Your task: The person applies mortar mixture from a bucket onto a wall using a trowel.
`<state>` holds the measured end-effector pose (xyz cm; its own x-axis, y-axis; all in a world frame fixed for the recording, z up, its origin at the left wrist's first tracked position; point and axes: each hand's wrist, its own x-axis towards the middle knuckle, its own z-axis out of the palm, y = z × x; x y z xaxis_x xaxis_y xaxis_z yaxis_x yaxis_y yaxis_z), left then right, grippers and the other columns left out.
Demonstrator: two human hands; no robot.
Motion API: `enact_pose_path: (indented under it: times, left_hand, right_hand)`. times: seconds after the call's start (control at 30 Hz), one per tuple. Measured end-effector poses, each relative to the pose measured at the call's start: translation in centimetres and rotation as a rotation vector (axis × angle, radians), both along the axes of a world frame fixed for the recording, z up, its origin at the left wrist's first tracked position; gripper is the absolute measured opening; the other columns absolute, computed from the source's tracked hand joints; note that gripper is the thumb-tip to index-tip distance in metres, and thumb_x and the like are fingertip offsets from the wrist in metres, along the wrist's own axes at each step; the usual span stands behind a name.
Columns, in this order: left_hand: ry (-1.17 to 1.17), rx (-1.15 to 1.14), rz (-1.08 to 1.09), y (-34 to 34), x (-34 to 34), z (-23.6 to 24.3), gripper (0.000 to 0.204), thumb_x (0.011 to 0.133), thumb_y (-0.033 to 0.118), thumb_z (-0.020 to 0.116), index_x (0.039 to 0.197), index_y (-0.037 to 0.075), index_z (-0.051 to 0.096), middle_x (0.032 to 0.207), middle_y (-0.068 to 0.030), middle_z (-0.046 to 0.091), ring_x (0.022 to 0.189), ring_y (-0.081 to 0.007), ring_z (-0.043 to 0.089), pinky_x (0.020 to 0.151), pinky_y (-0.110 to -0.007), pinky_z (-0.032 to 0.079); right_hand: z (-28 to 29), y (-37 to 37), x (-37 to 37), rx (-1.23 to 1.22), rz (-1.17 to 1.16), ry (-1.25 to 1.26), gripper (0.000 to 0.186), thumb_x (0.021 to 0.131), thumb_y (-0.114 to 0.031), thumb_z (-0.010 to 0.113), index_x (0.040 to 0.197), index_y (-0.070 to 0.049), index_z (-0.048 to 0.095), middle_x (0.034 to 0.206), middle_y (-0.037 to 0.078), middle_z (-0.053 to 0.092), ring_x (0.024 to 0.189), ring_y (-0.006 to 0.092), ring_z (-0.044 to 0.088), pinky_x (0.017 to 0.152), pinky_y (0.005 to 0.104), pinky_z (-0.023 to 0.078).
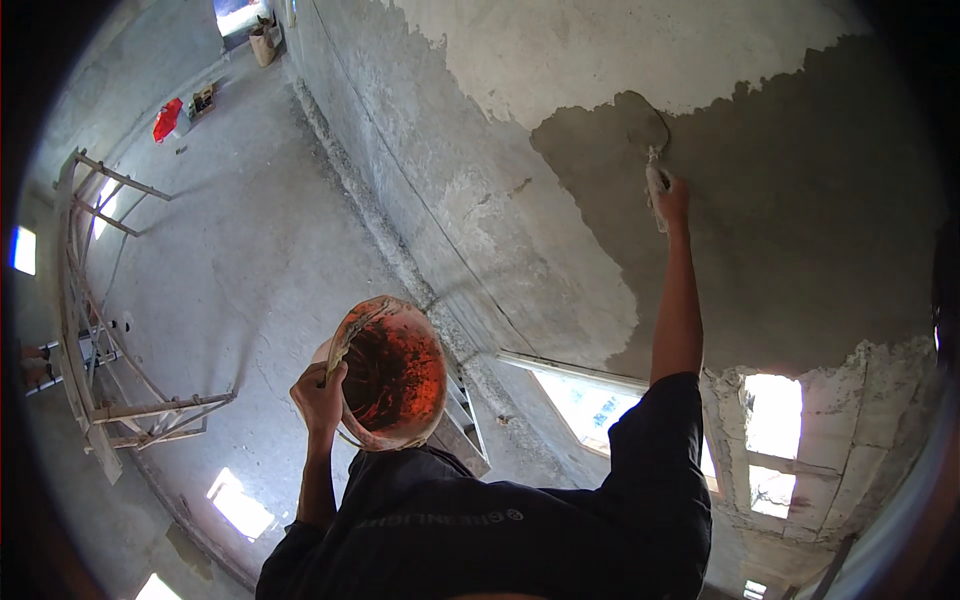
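Observation:
My right hand [671,197] is raised and grips the handle of a trowel [648,137], whose blade lies flat against the wall at the upper edge of a dark patch of wet plaster [790,230]. My left hand [318,397] holds the rim of an orange bucket [393,372] at chest height. The bucket's inside is smeared with dark mortar. Pale dry plaster [600,50] covers the wall above the trowel.
A wooden scaffold frame [95,330] stands on the concrete floor at the left. A red bag [167,119] and a sack [263,45] lie far off by the wall. Bright window openings [770,410] sit low on the wall at the right.

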<state>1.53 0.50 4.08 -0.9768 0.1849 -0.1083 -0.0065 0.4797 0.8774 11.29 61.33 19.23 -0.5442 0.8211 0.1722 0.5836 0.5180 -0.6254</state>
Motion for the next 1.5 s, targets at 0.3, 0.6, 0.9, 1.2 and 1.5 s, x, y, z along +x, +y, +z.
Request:
enact_pose_path:
  times: [0.3,0.6,0.9,1.2,1.5]
  left_hand:
    - [-0.048,-0.001,-0.013,0.0,-0.2,-0.8,0.025,0.073,0.013,0.072,0.063,-0.007,0.062,0.075,-0.0148,0.068,0.063,-0.0227,0.063,0.060,-0.034,0.047]
    - [-0.021,0.029,-0.056,0.5,0.4,-1.3,0.025,0.073,0.014,0.071,0.066,-0.008,0.062,0.074,-0.0151,0.067,0.061,-0.0223,0.062,0.061,-0.034,0.046]
    - [-0.024,0.052,-0.013,0.6,0.7,-1.0,0.022,0.072,0.010,0.071,0.064,-0.009,0.061,0.072,-0.0150,0.067,0.060,-0.0216,0.061,0.058,-0.033,0.045]
    - [-0.054,0.002,-0.045,1.2,0.1,-1.0,0.022,0.072,0.011,0.071,0.066,-0.008,0.063,0.076,-0.0149,0.068,0.064,-0.0224,0.064,0.062,-0.033,0.048]
    - [-0.044,0.000,-0.083,1.7,0.1,0.0,0.023,0.072,0.013,0.072,0.067,-0.008,0.064,0.077,-0.0149,0.069,0.066,-0.0238,0.065,0.062,-0.033,0.048]
  right_hand:
    - [-2.5,0.2,6.9,0.549,-0.028,-0.194,0.030,0.086,-0.023,0.062,0.100,0.003,0.062,0.074,0.014,0.065,0.066,0.0229,0.064,0.060,0.0363,0.048]
    - [-1.1,-4.0,2.5,0.524,-0.021,-0.336,0.033,0.080,-0.031,0.067,0.099,-0.004,0.063,0.092,0.019,0.065,0.091,0.0389,0.061,0.076,0.0440,0.049]
    - [4.4,-1.3,-1.7,0.601,-0.126,-0.467,0.047,0.084,-0.037,0.063,0.118,-0.006,0.058,0.104,0.017,0.065,0.096,0.0353,0.063,0.081,0.0452,0.050]
    - [0.2,-1.2,-2.0,0.679,0.061,-0.361,0.047,0.086,-0.040,0.059,0.113,-0.001,0.061,0.099,0.022,0.065,0.095,0.0381,0.061,0.081,0.0451,0.050]
    - [-3.0,-0.8,-5.8,0.487,-0.012,-0.460,0.049,0.087,-0.045,0.056,0.114,-0.004,0.062,0.104,0.020,0.064,0.098,0.0359,0.061,0.081,0.0451,0.050]
